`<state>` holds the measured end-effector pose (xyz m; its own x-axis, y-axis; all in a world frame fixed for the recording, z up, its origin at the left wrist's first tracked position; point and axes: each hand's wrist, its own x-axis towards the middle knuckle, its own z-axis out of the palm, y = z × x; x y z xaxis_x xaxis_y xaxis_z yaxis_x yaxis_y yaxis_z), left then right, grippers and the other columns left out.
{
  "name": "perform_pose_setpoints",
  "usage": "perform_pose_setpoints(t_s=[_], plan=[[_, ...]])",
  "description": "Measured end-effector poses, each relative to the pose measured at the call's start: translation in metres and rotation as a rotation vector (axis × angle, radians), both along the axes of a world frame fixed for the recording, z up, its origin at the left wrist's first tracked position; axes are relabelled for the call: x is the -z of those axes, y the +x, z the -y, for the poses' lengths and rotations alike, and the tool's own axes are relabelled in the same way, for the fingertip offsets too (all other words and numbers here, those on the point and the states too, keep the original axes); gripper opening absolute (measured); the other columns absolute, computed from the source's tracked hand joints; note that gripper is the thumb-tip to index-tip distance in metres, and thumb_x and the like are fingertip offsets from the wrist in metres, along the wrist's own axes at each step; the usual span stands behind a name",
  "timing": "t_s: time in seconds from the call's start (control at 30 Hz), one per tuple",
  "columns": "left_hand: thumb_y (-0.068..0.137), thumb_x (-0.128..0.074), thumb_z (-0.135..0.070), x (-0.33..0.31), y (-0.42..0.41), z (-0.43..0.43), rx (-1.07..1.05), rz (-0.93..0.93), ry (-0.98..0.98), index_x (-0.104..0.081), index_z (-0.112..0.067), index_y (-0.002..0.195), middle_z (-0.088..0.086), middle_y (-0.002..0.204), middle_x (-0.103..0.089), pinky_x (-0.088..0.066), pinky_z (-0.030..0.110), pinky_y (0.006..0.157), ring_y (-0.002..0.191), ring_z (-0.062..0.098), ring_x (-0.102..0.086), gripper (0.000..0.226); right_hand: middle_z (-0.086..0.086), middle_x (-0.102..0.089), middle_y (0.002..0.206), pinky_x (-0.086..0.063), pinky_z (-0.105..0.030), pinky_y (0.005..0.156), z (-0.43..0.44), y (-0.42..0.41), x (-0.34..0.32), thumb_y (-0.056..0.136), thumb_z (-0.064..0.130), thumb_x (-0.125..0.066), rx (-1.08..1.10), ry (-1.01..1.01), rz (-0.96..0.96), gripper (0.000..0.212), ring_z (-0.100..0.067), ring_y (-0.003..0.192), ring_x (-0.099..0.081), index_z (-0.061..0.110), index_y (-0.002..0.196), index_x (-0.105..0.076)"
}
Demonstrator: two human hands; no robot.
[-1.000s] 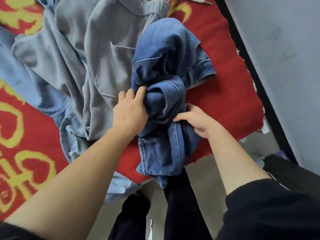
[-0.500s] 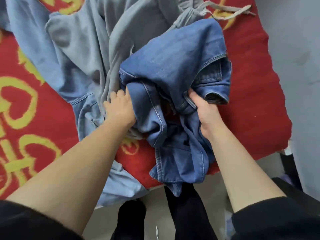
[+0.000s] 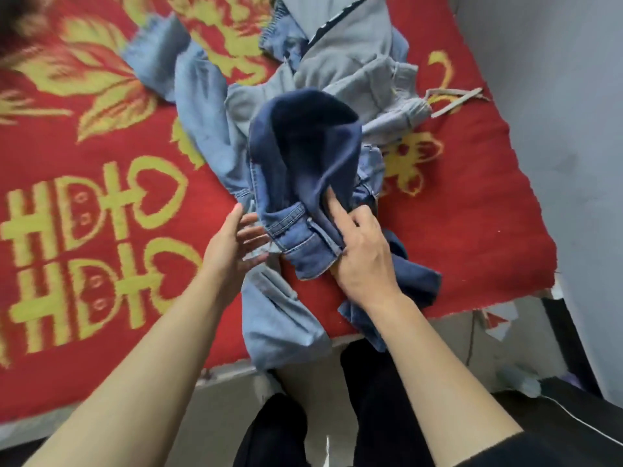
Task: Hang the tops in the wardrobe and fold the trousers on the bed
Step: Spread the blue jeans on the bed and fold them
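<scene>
A crumpled pair of dark blue jeans (image 3: 303,153) is raised in a bundle over the red bed cover (image 3: 472,214), its waistband toward me. My right hand (image 3: 364,254) grips the waistband's right side, thumb tucked under the denim and forefinger pointing up into the fold. My left hand (image 3: 232,244) hovers at the waistband's left end with fingers spread and holds nothing. Under the jeans lie light blue jeans (image 3: 279,318), one leg hanging over the bed's edge, and a grey garment (image 3: 360,65) with a drawstring.
The bed's front edge (image 3: 236,372) runs across below my arms. A grey wall (image 3: 573,129) closes off the right side. My dark-trousered legs (image 3: 371,416) stand against the bed, and a dark object (image 3: 580,409) sits on the floor at the right.
My left hand has let go of the dark jeans and opened beside the waistband. My right hand has shifted its grip along the waistband, and the bundle has turned up. The view has swung left.
</scene>
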<state>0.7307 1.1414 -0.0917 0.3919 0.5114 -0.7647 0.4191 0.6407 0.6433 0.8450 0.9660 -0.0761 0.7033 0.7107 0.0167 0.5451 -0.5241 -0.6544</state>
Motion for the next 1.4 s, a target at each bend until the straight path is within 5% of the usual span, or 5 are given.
perform_pose_setpoints(t_s=[0.3, 0.53, 0.83, 1.07, 1.4], plan=[[0.092, -0.054, -0.008, -0.14, -0.156, 0.015, 0.077, 0.016, 0.127, -0.065, -0.022, 0.102, 0.002, 0.093, -0.07, -0.051, 0.026, 0.062, 0.081, 0.013, -0.064, 0.02, -0.011, -0.07, 0.108, -0.039, -0.027, 0.081, -0.063, -0.118, -0.149, 0.093, 0.058, -0.042, 0.155, 0.124, -0.339, 0.051, -0.031, 0.107, -0.062, 0.021, 0.124, -0.06], [0.089, -0.056, -0.002, -0.248, -0.235, -0.022, 0.285, 0.187, 0.361, -0.059, -0.031, 0.127, -0.003, 0.129, -0.057, -0.046, 0.027, 0.08, 0.115, 0.012, -0.055, 0.048, 0.001, -0.043, 0.088, -0.037, -0.043, 0.085, -0.127, -0.16, -0.293, 0.098, 0.066, -0.026, 0.027, -0.058, 0.229, 0.057, -0.03, 0.094, -0.047, 0.024, 0.079, -0.06], [0.093, -0.059, -0.013, -0.309, -0.278, -0.036, 0.384, 0.405, 0.532, -0.056, -0.039, 0.126, -0.026, 0.121, -0.062, -0.045, 0.013, 0.092, 0.114, -0.01, -0.054, 0.042, -0.009, -0.075, 0.083, -0.06, -0.032, 0.06, -0.178, -0.228, -0.432, 0.1, 0.028, -0.058, 0.008, 0.475, -0.755, 0.023, -0.022, 0.071, -0.075, 0.007, 0.094, -0.066], [0.098, -0.045, -0.027, -0.311, -0.29, -0.054, 0.177, 0.483, 0.384, -0.07, -0.02, 0.11, 0.004, 0.092, -0.062, -0.044, 0.023, 0.059, 0.083, 0.019, -0.054, 0.028, -0.016, -0.071, 0.087, -0.058, -0.024, 0.056, -0.173, -0.249, -0.447, 0.1, 0.01, -0.057, 0.007, 0.632, -0.888, 0.013, -0.022, 0.067, -0.074, -0.001, 0.096, -0.064], [0.072, -0.074, -0.049, -0.384, -0.27, -0.077, 0.225, 0.576, 0.51, -0.049, -0.032, 0.129, -0.009, 0.122, -0.067, -0.051, 0.037, 0.088, 0.106, 0.007, -0.065, 0.064, -0.02, -0.071, 0.093, -0.061, -0.029, 0.067, -0.176, -0.271, -0.493, 0.098, 0.0, -0.055, -0.145, 1.036, -1.233, 0.017, -0.028, 0.08, -0.074, -0.005, 0.114, -0.056]])
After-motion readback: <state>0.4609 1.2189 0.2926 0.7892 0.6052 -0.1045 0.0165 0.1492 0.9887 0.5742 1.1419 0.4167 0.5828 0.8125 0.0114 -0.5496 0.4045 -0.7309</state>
